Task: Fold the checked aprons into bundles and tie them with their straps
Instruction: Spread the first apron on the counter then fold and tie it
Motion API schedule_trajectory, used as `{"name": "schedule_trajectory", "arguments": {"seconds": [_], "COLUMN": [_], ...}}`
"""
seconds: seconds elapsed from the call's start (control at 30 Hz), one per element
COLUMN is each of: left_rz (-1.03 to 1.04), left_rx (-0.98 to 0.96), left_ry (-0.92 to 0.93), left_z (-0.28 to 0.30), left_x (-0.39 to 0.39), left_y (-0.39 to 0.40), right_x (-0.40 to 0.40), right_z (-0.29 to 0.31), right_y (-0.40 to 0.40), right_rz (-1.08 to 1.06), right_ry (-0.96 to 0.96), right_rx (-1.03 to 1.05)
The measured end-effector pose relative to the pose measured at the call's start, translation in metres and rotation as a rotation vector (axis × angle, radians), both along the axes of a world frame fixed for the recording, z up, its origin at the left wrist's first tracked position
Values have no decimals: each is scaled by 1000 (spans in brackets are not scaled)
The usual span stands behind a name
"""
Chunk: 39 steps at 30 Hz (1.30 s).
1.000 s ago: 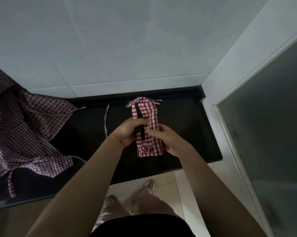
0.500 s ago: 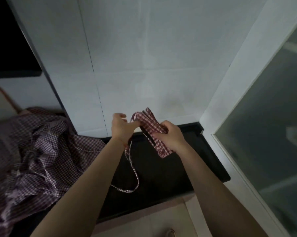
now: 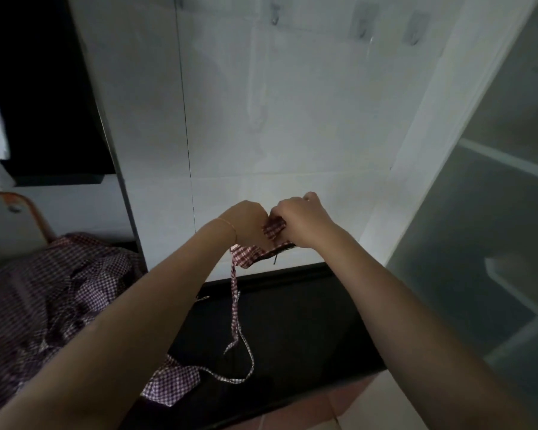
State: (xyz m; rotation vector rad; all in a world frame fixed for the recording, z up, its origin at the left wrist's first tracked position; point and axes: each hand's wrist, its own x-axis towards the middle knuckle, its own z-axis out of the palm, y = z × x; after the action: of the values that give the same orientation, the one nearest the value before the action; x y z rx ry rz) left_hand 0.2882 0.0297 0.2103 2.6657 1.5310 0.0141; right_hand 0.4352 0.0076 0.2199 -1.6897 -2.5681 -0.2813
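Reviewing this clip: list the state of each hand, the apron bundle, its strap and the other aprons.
Left hand: grips the bundle.
Right hand: grips the bundle.
Red-and-white checked apron bundle: folded, held up off the black countertop.
Thin checked strap: hanging loose, untied.
Heap of checked aprons: unfolded, crumpled.

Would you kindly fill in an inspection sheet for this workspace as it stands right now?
Surface: dark glossy counter, against the white tiled wall.
Job's things: small folded red-checked apron bundle held in the air; its thin checked strap dangles to the counter.
Clutter: heap of unfolded checked aprons at left.
Hands: left hand and right hand both grip the bundle.
Cables: nothing seen.
Surroundings: frosted glass panel at right; wall hooks above.
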Motion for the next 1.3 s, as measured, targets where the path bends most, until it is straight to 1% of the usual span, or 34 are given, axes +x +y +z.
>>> {"name": "schedule_trajectory", "arguments": {"seconds": [0.03, 0.07, 0.1, 0.13, 0.17, 0.2, 0.23, 0.27, 0.3, 0.33, 0.37, 0.4, 0.43, 0.5, 0.53, 0.63, 0.7, 0.73, 0.77, 0.8, 0.83, 0.87, 0.9, 0.93, 0.97, 1.0, 1.03, 1.07, 1.1, 1.13, 1.17, 1.27, 1.3], "left_rz": [23, 66, 127, 203, 292, 379, 447, 489, 507, 513, 503, 478, 445, 405, 400, 407, 403, 406, 425, 475, 542, 604, 635, 580, 414, 214, 42, -31, -38, -22, -9, -74, -97], "left_rx": [16, 23, 8, -33, -105, -216, -346, -452, -510, -533, -539, -543, -554, -591, -597, -593, -596, -598, -598, -548, -425, -205, 126, 516, 808, 935, 926, 855, 796, 769, 769, 914, 935], "left_ry": [-21, -89, -224, -426, -686, -996, -1300, -1545, -1718, -1822, -1877, -1907, -1922, -1940, -1953, -1996, -1972, -1931, -1857, -1730, -1564, -1357, -1142, -948, -789, -616, -428, -250, -121, -58, -47, -160, -175], "left_z": [3, 7, 9, 10, 12, 14, 17, 18, 20, 21, 23, 23, 23, 21, 21, 17, 16, 16, 19, 22, 24, 22, 17, 14, 11, 8, 5, 2, -1, -4, -8, -18, -18], "left_x": [0, -1, -4, -9, -13, -17, -19, -20, -21, -20, -18, -16, -13, -8, -5, -1, 0, 0, 0, 1, 1, -1, -4, -8, -11, -14, -16, -18, -20, -21, -22, -24, -24], "left_y": [0, 1, 4, 6, 7, 6, 4, 4, 3, 2, 1, 0, -2, -3, -4, -2, -4, -5, -9, -12, -15, -14, -13, -12, -11, -10, -7, -3, 0, 2, 3, 7, 8], "right_x": [2, 6, 9, 11, 12, 13, 12, 10, 6, 2, -2, -6, -9, -11, -11, -10, -12, -11, -10, -8, -5, -1, 3, 8, 12, 15, 17, 18, 18, 18, 19, 22, 24], "right_z": [2, 3, 2, 2, 3, 3, 4, 5, 7, 7, 6, 4, 2, 3, 5, 10, 9, 8, 7, 8, 9, 10, 11, 11, 11, 11, 11, 11, 11, 12, 12, 15, 15], "right_y": [1, 3, 4, 4, 2, -2, -7, -10, -10, -11, -10, -10, -9, -5, -2, 0, -1, 0, 0, 1, 2, 4, 7, 8, 10, 10, 11, 10, 9, 7, 6, 2, 2], "right_rz": [20, 40, 38, 12, -32, -89, -144, -210, -284, -321, -326, -313, -285, -240, -233, -211, -209, -236, -277, -326, -376, -423, -466, -499, -519, -531, -536, -535, -532, -531, -529, -527, -522], "right_ry": [35, 93, 177, 296, 436, 591, 757, 914, 1037, 1116, 1192, 1276, 1383, 1610, 1675, 1747, 1814, 1861, 1906, 1930, 1940, 1943, 1943, 1934, 1916, 1891, 1861, 1831, 1805, 1779, 1757, 1711, 1700], "right_rx": [45, 140, 270, 431, 575, 641, 605, 432, 172, -85, -295, -445, -543, -606, -603, -625, -632, -608, -576, -545, -526, -515, -515, -521, -530, -537, -550, -572, -602, -631, -658, -740, -773]}}
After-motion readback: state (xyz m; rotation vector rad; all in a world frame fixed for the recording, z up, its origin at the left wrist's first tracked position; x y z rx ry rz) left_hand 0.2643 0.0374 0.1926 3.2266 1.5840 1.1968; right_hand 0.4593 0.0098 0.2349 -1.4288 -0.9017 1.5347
